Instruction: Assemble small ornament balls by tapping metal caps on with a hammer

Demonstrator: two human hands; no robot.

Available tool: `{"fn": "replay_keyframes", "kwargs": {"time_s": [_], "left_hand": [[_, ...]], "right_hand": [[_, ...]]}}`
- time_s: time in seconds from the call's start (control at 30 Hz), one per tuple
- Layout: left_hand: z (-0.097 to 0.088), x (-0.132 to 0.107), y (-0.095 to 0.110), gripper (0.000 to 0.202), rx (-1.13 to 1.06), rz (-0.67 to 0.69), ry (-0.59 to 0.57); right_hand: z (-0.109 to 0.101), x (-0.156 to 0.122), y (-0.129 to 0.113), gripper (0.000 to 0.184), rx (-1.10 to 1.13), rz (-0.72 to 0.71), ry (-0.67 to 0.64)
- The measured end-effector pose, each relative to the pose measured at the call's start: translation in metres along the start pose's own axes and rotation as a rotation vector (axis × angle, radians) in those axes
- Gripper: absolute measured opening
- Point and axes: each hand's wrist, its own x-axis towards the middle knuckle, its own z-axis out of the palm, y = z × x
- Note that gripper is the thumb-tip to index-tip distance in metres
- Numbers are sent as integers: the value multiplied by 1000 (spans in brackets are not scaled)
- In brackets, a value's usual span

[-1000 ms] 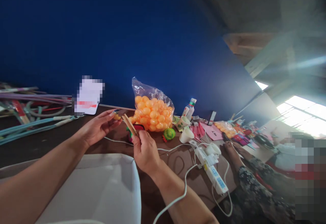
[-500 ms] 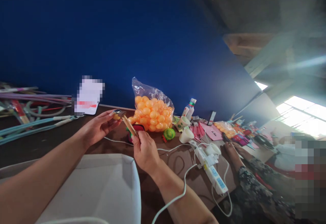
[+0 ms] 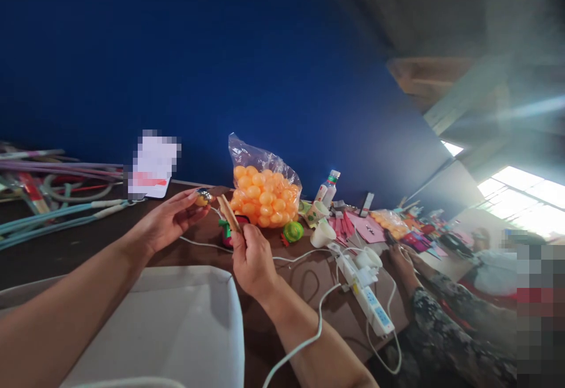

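Observation:
Between the fingertips of my left hand (image 3: 165, 223) is a small shiny ball (image 3: 203, 198), silvery on top with a gold tint below. My right hand (image 3: 255, 261) grips a pale wooden stick-like piece (image 3: 228, 214), pinched between thumb and fingers, its far end pointing up toward the ball. A small gap shows between the stick's tip and the ball. Just behind my right hand sits a red, black and green object (image 3: 227, 234), partly covered. Past it stands a clear plastic bag of orange balls (image 3: 267, 196), with a bright green round thing (image 3: 293, 232) beside it.
A white box (image 3: 176, 317) lies below my forearms. The power strip (image 3: 368, 297) and its white cables cross the table at right, near a paper cup (image 3: 323, 233) and a bottle (image 3: 329, 188). A phone (image 3: 152, 167) leans at left beside blue cords (image 3: 62, 223). A co-worker's hands (image 3: 404, 264) are at right.
The ball has turned in my left fingers and shows more of its surface. The wooden stick's tip has moved slightly right, away from the ball.

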Motion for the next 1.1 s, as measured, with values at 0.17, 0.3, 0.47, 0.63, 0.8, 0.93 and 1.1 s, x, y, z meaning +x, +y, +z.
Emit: {"fn": "replay_keyframes", "kwargs": {"time_s": [0.17,0.3,0.47,0.63,0.8,0.93,1.1], "left_hand": [[3,-1,1,21,13,-15,29],[4,-1,2,19,12,-13,42],[5,-2,2,20,17,7,10],[6,-3,2,15,23,-6,32],[8,-3,2,14,28,-3,62],[9,-4,2,14,11,-5,75],[12,-6,3,15,13,-6,118]], "right_hand": [[-2,0,-3,19,24,-2,-40],[-2,-1,-5,19,19,5,-74],[1,-1,-3,15,-22,25,-100],[1,-1,-3,16,-6,12,-72],[2,-2,-1,13,-28,25,-108],[4,-1,0,16,8,15,-72],[4,-1,0,17,-6,25,-84]]}}
